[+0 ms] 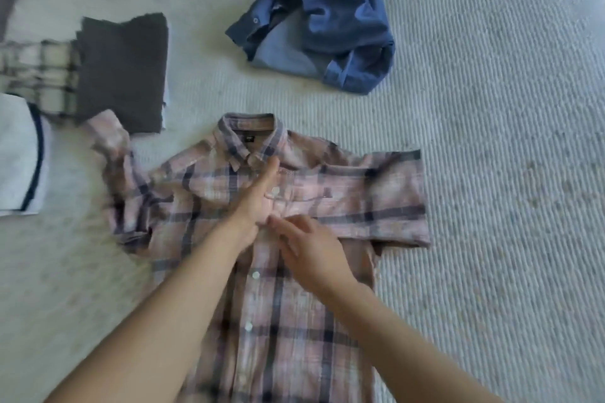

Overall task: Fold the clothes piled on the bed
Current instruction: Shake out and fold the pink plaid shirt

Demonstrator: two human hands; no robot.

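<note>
Shirt (229, 206) lies flat, collar pointing away, length running toward the person.

No text could be read. The only candidate was a small dark label (249, 138) inside the collar of the pink plaid shirt (343, 193) I was handling; its pale marking was too blurred to make out.

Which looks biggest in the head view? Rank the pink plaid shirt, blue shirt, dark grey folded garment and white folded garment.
1. pink plaid shirt, nearest the camera
2. blue shirt, crumpled
3. dark grey folded garment
The white folded garment is cut off by the frame edge, so unranked.
</note>
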